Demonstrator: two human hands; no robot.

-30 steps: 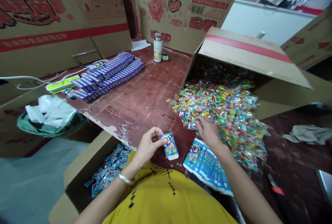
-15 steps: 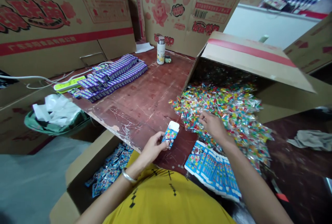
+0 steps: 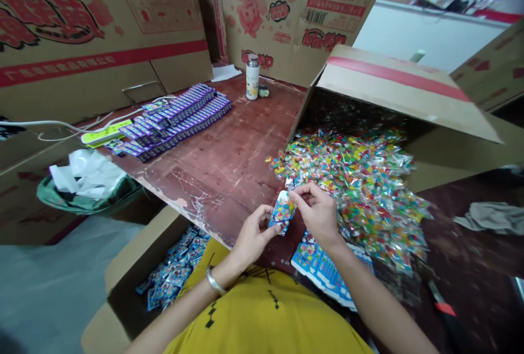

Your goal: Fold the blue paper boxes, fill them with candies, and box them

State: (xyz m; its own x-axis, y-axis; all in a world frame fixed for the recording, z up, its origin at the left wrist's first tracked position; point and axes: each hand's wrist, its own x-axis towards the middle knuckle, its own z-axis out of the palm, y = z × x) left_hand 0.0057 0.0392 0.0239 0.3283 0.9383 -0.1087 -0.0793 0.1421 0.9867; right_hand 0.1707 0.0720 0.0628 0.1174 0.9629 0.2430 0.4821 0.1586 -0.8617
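My left hand grips a small blue printed candy box, tilted, with its white top flap up. At the mouth of that box, my right hand pinches a small clear candy packet, mostly hidden by the fingers. Behind the right hand spreads a heap of clear packets of colourful candy, spilling out of a cardboard carton lying on its side. Under my right forearm lies a fanned row of flat blue boxes, partly covered.
Stacked purple boxes line the table's left side near a yellow-green power strip. A flask stands at the back. Below the left edge, a carton holds many blue boxes. A cutter knife and grey cloth lie right.
My right hand has moved left from the candy heap to the top of the box. The left hand has brought the box slightly right, towards it.
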